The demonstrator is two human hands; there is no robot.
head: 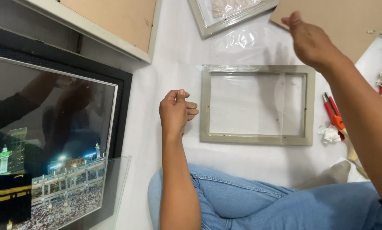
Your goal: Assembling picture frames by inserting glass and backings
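A small grey picture frame (259, 139) lies flat on the white sheet in front of me, with a clear sheet (246, 104) over its opening. My left hand (176, 111) hovers just left of the frame's left edge, its fingers curled into a loose fist with nothing visible in it. Above the frame's top right corner my right hand (311, 41) is raised, back towards me and fingers hidden, next to a brown backing board (348, 21). Whether it holds anything cannot be seen.
A large black-framed night city picture (50, 140) fills the left, with a loose glass pane (118, 183) beside it. Two more frames (114, 21) (225, 17) and clear wrap (246, 40) lie at the top. Red-handled pliers (333, 115) and crumpled tissue (329, 135) sit right. My jeans-clad legs (263, 204) are below.
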